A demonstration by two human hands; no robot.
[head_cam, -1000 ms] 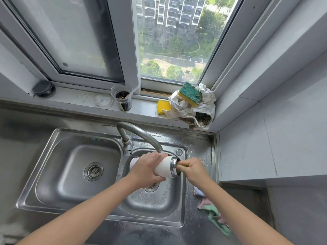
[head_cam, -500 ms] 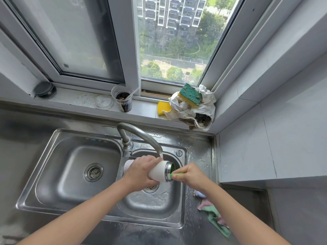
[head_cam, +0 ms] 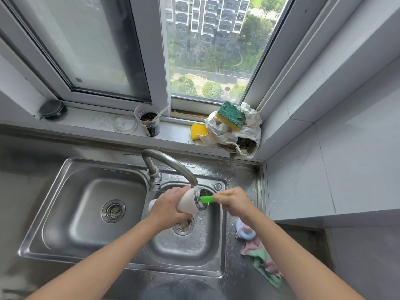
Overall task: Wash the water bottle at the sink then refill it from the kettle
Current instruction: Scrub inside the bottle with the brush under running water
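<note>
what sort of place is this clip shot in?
Most likely a home kitchen in a high-rise flat: a double-bowl steel sink with a faucet, scrub sponges on the windowsill, and apartment blocks seen from above through the window.

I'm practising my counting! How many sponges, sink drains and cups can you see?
Sponges: 2 (green-topped sponge, yellow sponge)
Drains: 2 (left drain, right drain)
Cups: 1 (clear cup)
Total: 5
</note>
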